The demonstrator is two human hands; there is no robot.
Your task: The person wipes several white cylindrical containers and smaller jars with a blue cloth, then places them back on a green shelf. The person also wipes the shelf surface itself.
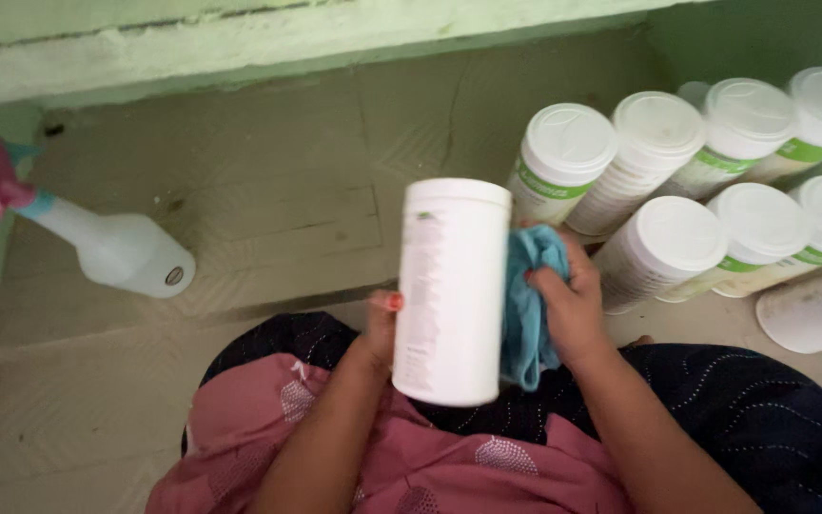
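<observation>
The left hand (380,328) comes up from the near edge with the forearm rising steeply, its fingers wrapped round the back of a tall white canister (451,290) and only the thumb, with a red nail, showing on the near side. The hand is clamped on the canister, which stands nearly upright above the lap, in the middle of the scene. The right hand (568,305) reaches in from the near right, its fingers bunched shut on a blue cloth (530,309) that is pressed against the canister's right side. The cloth hangs down past the hand toward the lap.

The held canister is closed; what is inside cannot be told. On the floor (287,200) to the far right stand more white canisters (658,247) with white lids, all closed: seven show clearly, four in the far row and three in the nearer one. Part of one more white container (815,314) shows at the right edge. On the left, well apart from the hands, one white spray bottle (121,247) with a pink and blue trigger head lies on its side beside the green wall (145,48).
</observation>
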